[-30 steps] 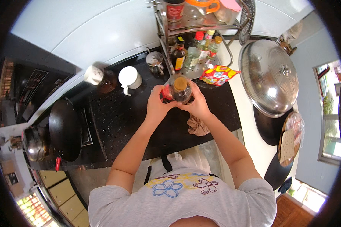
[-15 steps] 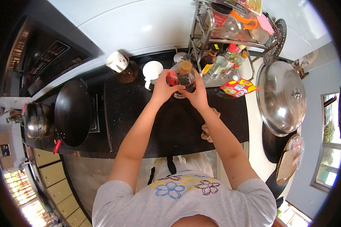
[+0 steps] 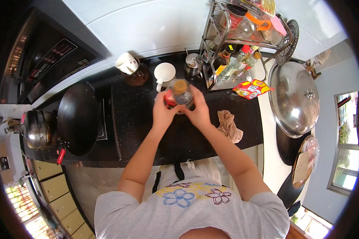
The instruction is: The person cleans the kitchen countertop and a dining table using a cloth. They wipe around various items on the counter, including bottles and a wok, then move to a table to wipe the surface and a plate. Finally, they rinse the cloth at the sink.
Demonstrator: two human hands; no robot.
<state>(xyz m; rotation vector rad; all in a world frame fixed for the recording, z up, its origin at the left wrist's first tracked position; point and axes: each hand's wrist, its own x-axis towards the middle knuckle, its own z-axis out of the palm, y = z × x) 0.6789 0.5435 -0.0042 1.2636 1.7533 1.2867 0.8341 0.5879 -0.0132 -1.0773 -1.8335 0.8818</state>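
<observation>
Both of my hands are wrapped around a clear plastic bottle (image 3: 183, 97) with a yellow-orange cap and a red label, a little blurred. My left hand (image 3: 164, 110) grips its left side and my right hand (image 3: 198, 108) its right side, with the thumbs meeting at the front. The bottle's base is mostly hidden behind the fingers, so I cannot tell whether it touches the dark counter (image 3: 147, 139). Just behind my left hand stands a white mug (image 3: 164, 71). A crumpled tan cloth (image 3: 229, 126) lies to the right of my right forearm.
A metal pot with a spout (image 3: 193, 65) stands at the back beside a steel rack (image 3: 227, 81) of seasoning bottles. A red and yellow pouch (image 3: 251, 89) lies right of it. On the left are a black wok (image 3: 77, 119) and a patterned cup (image 3: 126, 63) on a dark jar.
Both hands have brought the bottle left and slightly toward me, away from the rack. The metal pot and the tan cloth now show more fully.
</observation>
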